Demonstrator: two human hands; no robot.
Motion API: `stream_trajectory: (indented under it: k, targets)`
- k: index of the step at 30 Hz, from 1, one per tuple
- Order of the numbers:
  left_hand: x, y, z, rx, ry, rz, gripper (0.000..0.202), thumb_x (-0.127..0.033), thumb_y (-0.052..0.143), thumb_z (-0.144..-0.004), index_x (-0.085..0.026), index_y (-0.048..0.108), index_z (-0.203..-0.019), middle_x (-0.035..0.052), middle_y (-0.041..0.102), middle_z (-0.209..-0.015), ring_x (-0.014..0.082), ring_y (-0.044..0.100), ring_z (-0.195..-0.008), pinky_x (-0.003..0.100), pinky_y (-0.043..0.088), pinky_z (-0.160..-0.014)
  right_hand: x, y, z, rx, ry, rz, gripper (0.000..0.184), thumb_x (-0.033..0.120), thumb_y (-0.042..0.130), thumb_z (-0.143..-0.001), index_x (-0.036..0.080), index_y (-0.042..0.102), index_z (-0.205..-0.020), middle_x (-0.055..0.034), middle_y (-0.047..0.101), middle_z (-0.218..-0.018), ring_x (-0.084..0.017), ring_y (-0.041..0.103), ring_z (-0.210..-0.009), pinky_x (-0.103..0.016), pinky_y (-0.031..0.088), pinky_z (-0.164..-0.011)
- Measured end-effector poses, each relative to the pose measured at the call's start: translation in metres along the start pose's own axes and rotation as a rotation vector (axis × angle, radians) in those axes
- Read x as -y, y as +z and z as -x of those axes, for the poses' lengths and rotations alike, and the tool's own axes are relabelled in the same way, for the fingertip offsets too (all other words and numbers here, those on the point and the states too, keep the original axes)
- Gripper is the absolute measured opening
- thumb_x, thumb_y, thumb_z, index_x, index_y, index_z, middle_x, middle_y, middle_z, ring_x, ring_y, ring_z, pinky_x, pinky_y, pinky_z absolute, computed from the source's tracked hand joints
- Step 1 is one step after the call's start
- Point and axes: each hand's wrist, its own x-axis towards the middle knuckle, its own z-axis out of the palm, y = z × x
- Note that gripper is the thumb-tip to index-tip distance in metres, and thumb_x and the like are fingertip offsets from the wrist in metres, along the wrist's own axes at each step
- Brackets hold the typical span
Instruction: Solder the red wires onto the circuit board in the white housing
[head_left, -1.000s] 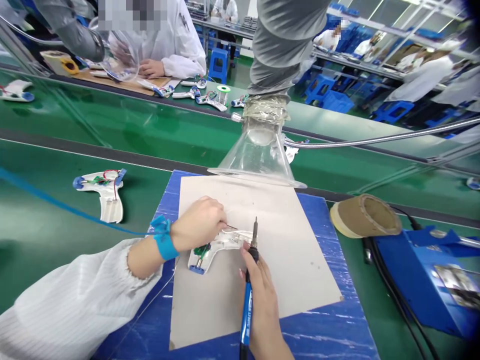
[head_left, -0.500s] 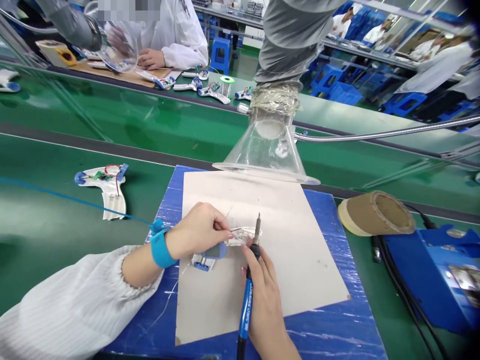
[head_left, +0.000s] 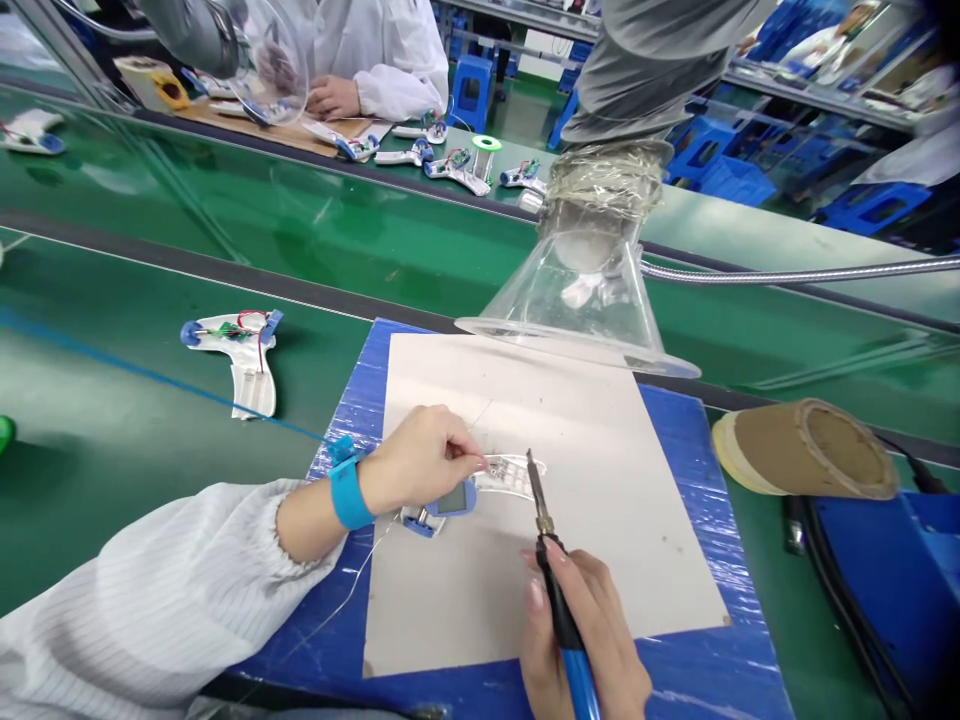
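Observation:
My right hand (head_left: 589, 620) grips a soldering iron (head_left: 574, 655) with a blue and black handle. Its tip points up and away, near the far end of a white gun-shaped device housing (head_left: 510, 475). I cannot tell whether tip and housing touch. My left hand (head_left: 427, 460), wearing a blue wrist strap (head_left: 349, 492), is closed in a pinch over the housing's middle. A thin silvery solder wire (head_left: 352, 590) runs up under this hand, and a fine end sticks out beyond it. A small display (head_left: 454, 499) and blue end part show below my left fingers.
White paper (head_left: 450, 610) lies on a blue-wrapped board (head_left: 720, 650). A clear fume hood (head_left: 577, 300) hangs over its far edge. Another open housing (head_left: 251, 365) lies left; a cardboard roll (head_left: 810, 450) and blue box (head_left: 877, 570) stand right. A co-worker (head_left: 375, 60) sits opposite.
My right hand has drawn the soldering iron back toward me and to the right, turning its tip leftward. My left hand keeps its pinch over the housing. The whole view has shifted slightly.

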Motion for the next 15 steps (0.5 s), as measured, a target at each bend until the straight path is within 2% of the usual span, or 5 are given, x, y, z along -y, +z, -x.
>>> stream_trajectory:
  k: [5, 10, 15]
  targets:
    - [0.0037, 0.0023, 0.0008, 0.011, 0.129, -0.076, 0.015, -0.012, 0.069, -0.08, -0.016, 0.077, -0.068, 0.001, 0.069, -0.06, 0.013, 0.057, -0.066, 0.029, 0.044, -0.076, 0.004, 0.0002, -0.0027, -0.057, 0.021, -0.013, 0.032, -0.005, 0.06, -0.076, 0.007, 0.066, -0.105, -0.0071, 0.063, -0.078, -0.015, 0.057, -0.069, -0.036, 0.05, -0.062]
    - [0.0071, 0.0026, 0.0003, 0.012, 0.115, -0.151, 0.013, -0.014, 0.07, -0.079, -0.019, 0.078, -0.071, 0.0011, 0.07, -0.064, 0.0163, 0.059, -0.074, 0.032, 0.042, -0.078, 0.006, 0.0018, -0.0032, -0.029, 0.013, -0.049, 0.032, -0.006, 0.059, -0.075, 0.008, 0.067, -0.103, -0.0042, 0.059, -0.072, -0.012, 0.053, -0.064, -0.033, 0.047, -0.059]
    - [0.0094, 0.0028, -0.0015, 0.013, 0.112, -0.105, 0.011, -0.015, 0.072, -0.078, -0.02, 0.079, -0.071, 0.0007, 0.072, -0.065, 0.0157, 0.058, -0.074, 0.03, 0.043, -0.078, 0.0065, 0.0022, -0.0046, -0.002, 0.025, -0.059, 0.035, -0.007, 0.061, -0.074, 0.008, 0.067, -0.106, -0.0057, 0.06, -0.073, -0.013, 0.053, -0.065, -0.033, 0.046, -0.058]
